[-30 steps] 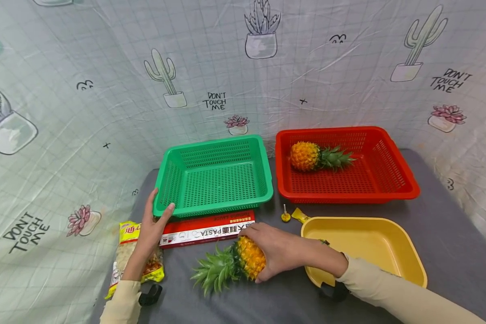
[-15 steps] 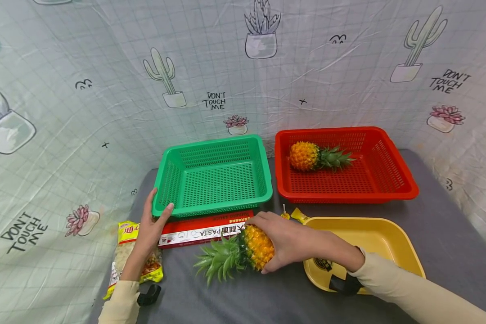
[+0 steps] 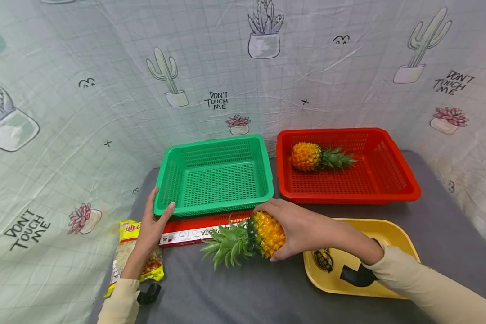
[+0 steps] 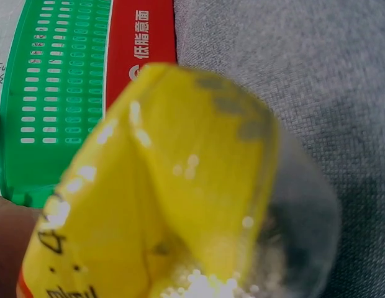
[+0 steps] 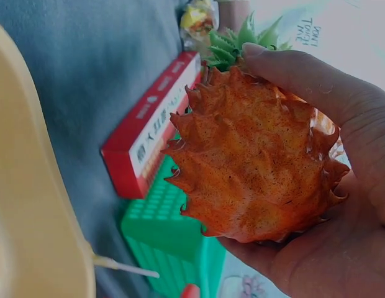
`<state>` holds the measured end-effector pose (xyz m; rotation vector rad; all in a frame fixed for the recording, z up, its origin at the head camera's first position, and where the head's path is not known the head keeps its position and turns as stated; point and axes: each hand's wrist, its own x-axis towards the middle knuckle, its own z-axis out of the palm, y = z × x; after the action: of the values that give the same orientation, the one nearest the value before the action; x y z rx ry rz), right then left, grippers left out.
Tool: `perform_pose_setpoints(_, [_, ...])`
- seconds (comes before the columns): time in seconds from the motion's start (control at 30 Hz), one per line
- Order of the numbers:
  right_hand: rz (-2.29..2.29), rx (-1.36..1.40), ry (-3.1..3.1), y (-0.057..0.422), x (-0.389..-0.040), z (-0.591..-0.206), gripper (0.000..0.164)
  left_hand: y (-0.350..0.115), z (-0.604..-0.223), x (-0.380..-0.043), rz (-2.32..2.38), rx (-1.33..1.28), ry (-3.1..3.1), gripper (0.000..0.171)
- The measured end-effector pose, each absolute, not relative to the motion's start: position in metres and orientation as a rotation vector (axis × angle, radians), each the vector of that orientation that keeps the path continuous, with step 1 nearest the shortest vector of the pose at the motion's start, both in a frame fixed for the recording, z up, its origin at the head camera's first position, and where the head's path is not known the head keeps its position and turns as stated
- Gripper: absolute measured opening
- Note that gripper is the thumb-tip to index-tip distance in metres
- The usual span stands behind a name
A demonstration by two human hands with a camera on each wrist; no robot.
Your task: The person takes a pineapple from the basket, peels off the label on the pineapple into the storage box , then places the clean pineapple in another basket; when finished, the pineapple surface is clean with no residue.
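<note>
My right hand (image 3: 303,227) grips a small pineapple (image 3: 269,234) by its orange body, above the grey cloth near the pasta box. Its green crown (image 3: 228,245) points left. The right wrist view has the pineapple's spiky base (image 5: 254,161) up close, with the thumb along one side. My left hand (image 3: 151,225) touches the near left corner of a green basket (image 3: 216,208), thumb at the front rim and fingers at the left side. Inside a red basket (image 3: 348,197), another pineapple (image 3: 306,157) lies on its side.
A red-and-white pasta box (image 3: 204,231) lies before the green basket. Beneath my left forearm is a yellow-ended food bag (image 3: 125,252), which fills much of the left wrist view. A yellow basin (image 3: 389,234) stands at right, partly behind my right arm. Patterned cloth (image 3: 267,90) hangs behind.
My right hand has carried the pineapple up and to the right, away from the near cloth and partly over the pasta box in view. The left hand stays at the green basket's corner.
</note>
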<state>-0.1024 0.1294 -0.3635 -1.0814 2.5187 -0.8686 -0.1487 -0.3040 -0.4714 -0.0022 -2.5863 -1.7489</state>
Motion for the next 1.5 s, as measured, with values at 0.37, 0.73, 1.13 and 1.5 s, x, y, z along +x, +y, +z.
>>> perform_pose_setpoints(0.37, [-0.869,-1.121,2.614,0.153,-0.116,-0.332,0.096,-0.304,-0.471,-0.15,-1.739,0.001,-2.585,0.085])
perform_pose_setpoints(0.73, [-0.848,-1.047,2.677,0.174,-0.13,-0.319,0.098,-0.305,-0.471,-0.149,-1.767,0.036,-2.568,0.087])
perform_pose_setpoints(1.13, [-0.849,-0.941,2.765,0.204,-0.149,-0.312,0.095,-0.303,-0.471,-0.15,-1.785,0.025,-2.569,0.088])
perform_pose_setpoints(1.5, [-0.918,-0.765,2.903,0.237,-0.162,-0.291,0.093,-0.303,-0.47,-0.148,-1.75,-0.001,-2.581,0.087])
